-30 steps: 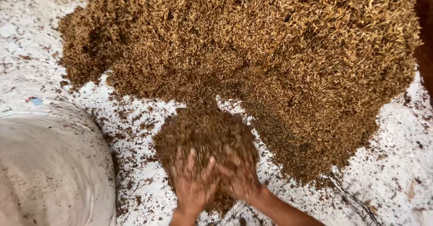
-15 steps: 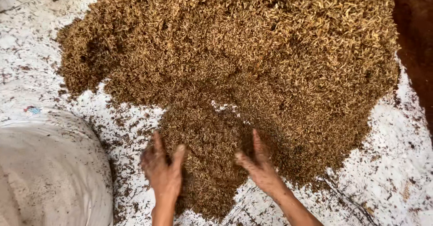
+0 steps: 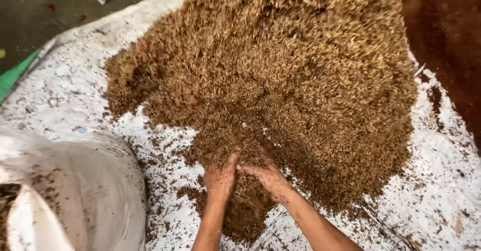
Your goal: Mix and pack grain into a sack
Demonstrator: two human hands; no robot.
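Both hands are pressed into the near lobe of the brown shredded pile (image 3: 280, 80) — left hand (image 3: 219, 178) and right hand (image 3: 268, 177) side by side, fingertips almost touching, cupped onto the loose fibre. Can't tell whether they actually grip a clump or just push against it.

Progress, as a judgement: early. The bulk of the heap sits untouched on the white sheet (image 3: 65, 85); only a small tongue of it lies pulled toward the person, under and just below the hands. The white sack (image 3: 95, 191) at the near left looks slack, with a little brown material visible at its mouth in the bottom-left corner — mostly unfilled, as far as can be seen.

Room: bare sheet between sack and hands, scattered crumbs only. Far right, a darker reddish-brown heap (image 3: 451, 45) borders the pile. The sheet's left edge meets dark floor (image 3: 45, 15) and a green strip (image 3: 15, 75).
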